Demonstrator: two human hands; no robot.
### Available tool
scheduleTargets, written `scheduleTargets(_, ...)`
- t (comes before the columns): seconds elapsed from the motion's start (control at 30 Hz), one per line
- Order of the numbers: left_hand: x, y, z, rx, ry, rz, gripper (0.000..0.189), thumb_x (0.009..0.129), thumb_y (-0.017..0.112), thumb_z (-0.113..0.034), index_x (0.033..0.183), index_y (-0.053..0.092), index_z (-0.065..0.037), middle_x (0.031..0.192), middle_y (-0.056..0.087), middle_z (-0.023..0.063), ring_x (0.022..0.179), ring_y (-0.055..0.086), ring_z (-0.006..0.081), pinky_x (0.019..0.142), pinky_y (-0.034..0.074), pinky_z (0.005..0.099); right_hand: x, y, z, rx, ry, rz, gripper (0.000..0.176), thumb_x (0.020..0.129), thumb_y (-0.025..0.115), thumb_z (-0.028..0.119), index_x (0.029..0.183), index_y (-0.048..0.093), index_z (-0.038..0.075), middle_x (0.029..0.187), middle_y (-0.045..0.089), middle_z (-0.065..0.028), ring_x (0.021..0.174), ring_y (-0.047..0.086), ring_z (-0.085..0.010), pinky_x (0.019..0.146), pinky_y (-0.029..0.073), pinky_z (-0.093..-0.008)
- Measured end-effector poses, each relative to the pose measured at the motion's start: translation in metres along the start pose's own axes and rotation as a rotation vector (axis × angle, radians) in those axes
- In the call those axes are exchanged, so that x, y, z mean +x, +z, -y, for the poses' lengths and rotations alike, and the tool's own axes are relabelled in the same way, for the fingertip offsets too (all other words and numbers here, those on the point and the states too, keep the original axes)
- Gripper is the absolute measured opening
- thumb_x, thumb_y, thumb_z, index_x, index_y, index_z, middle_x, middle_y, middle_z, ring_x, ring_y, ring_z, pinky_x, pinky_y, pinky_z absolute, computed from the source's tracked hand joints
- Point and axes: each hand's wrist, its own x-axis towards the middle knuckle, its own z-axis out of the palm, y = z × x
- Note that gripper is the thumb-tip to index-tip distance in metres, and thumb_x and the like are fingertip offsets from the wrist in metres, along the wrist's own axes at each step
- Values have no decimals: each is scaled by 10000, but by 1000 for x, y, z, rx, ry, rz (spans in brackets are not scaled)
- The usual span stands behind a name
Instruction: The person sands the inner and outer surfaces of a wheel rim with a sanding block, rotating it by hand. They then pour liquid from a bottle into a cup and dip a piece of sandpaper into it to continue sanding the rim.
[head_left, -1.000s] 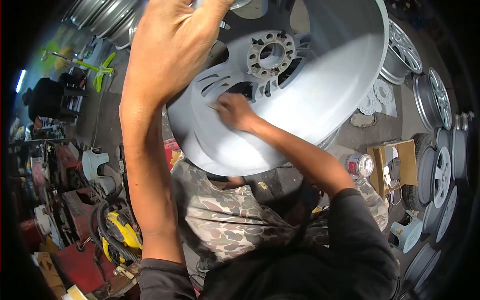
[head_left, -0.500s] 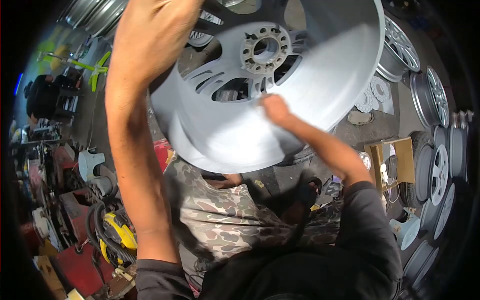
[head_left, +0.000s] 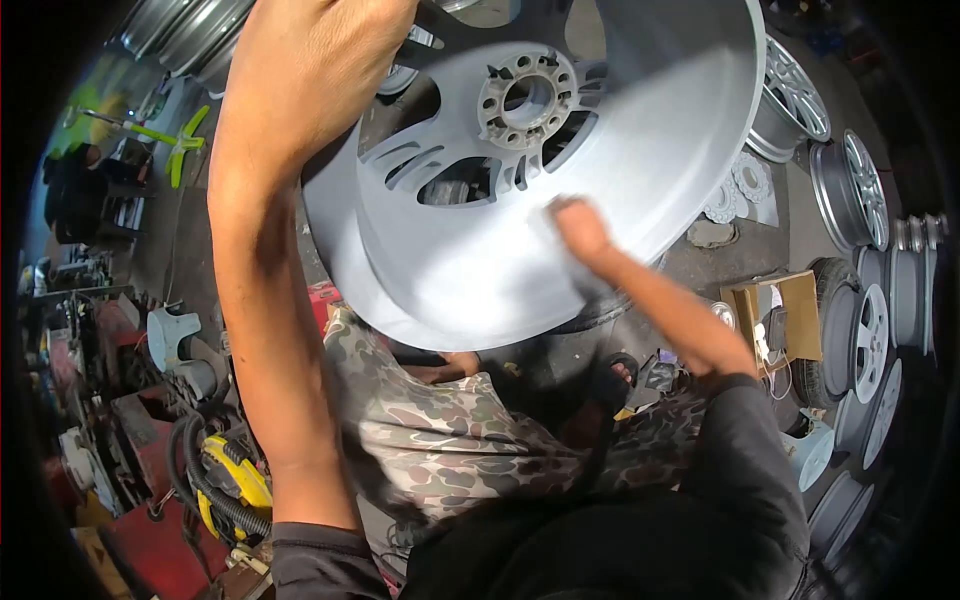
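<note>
At the right, an open brown cardboard box (head_left: pixel 800 315) stands with its flap up, holding a small dark object and something white, too small to name, with a pale cable (head_left: pixel 783 385) hanging at its lower edge; beside its left edge shows a small round silver disc (head_left: pixel 722 316). The bare left arm rises along the left of the view to the left hand (head_left: pixel 325 65), bent at the wrist near the upper left of the wheel; its fingertips run out of the picture, so its grip cannot be told. The right forearm reaches in from the lower right, elbow bent, and the right hand (head_left: pixel 582 230), blurred, is over the inner barrel below the hub, its fingers curled narrowly on a small grey piece (head_left: pixel 556 205) whose kind cannot be made out. The large grey alloy wheel (head_left: pixel 470 265) is tilted at the top centre, above the camouflage-patterned trousers (head_left: pixel 450 430), with its hollow side towards the view. Its barrel looks smooth and matte, nearly white where light falls and darker at the upper part; at the round hub (head_left: pixel 528 100), holes ring the centre bore, and slotted openings lie between the spokes
</note>
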Motion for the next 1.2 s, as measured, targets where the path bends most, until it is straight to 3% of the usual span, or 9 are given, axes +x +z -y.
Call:
scheduleTargets(0.13, 9, 23, 43, -15, 223, -140, 347, 1065, 568, -253, 1224, 686, 33, 885, 663, -11, 793, 531, 66, 690, 433, 231, 47, -78, 195, 868, -163, -417, 312, 898, 532, 37, 1118, 752, 10, 913, 708, -223, 844, 697, -393, 779, 555, -467)
scheduleTargets(0.23, 13, 30, 48, -17, 251, -324, 343, 1063, 578, -253, 1222, 683, 32, 944, 673, -2, 861, 548, 70, 761, 458, 235, 97, -200, 244, 1487, 95, -725, 245, 927, 583, 32, 1114, 734, -17, 888, 714, -210, 814, 701, -342, 724, 533, -404)
scheduleTargets(0.33, 13, 18, 50, 13, 174, -289, 339, 1060, 581, -243, 1237, 673, 32, 948, 673, 0, 867, 550, 70, 774, 463, 236, 89, -220, 252, 1392, 94, -865, 269, 918, 587, 0, 1146, 730, -2, 861, 706, -194, 821, 700, -324, 761, 537, -395)
scheduleTargets(0.5, 4, 33, 22, 177, 180, -348, 295, 968, 659, -111, 1225, 658, 34, 908, 665, 6, 813, 555, 75, 733, 477, 248, -30, -29, 99, 437, -369, -320, 292, 927, 557, 1, 1160, 714, 82, 1108, 696, -171, 1093, 655, -312, 1006, 487, -448)
scheduleTargets(0.6, 1, 25, 27, 309, 174, -325, 327, 895, 656, -52, 1207, 657, 45, 879, 668, 30, 780, 568, 84, 704, 497, 261, -16, -83, -77, -409, -227, 183, 215, 935, 566, 89, 1110, 690, 68, 1058, 671, -118, 1061, 640, -270, 1121, 408, -431)
scheduleTargets(0.7, 2, 22, 29, 379, 259, -356, 362, 827, 626, -17, 1179, 660, 57, 865, 676, 55, 761, 584, 95, 682, 511, 275, 27, -149, -129, -817, -331, 11, 203, 850, 605, 127, 986, 736, 53, 1059, 668, -125, 1141, 587, -246, 1072, 410, -460)
scheduleTargets(0.93, 0, 36, 15, 402, 231, -447, 367, 812, 607, -9, 1168, 666, 59, 844, 670, 52, 745, 576, 91, 672, 497, 260, 26, 14, 48, 291, -116, -175, 249, 833, 574, 39, 970, 776, 87, 1038, 725, -202, 982, 701, -350, 916, 551, -471)
scheduleTargets(1.1, 2, 21, 25, 163, 115, -290, 366, 820, 603, -28, 1172, 661, 53, 825, 639, 29, 720, 523, 80, 640, 454, 255, 90, -121, 231, 1358, 106, -393, 290, 908, 562, 117, 1105, 752, 24, 968, 720, -211, 878, 684, -393, 798, 532, -493)
scheduleTargets(1.2, 0, 15, 34, 357, 230, -336, 369, 824, 604, -33, 1179, 656, 54, 820, 638, 26, 719, 519, 74, 637, 457, 261, 58, -87, 194, 759, -130, -344, 291, 916, 532, 69, 1099, 752, 17, 1019, 729, -217, 877, 690, -395, 807, 551, -476)
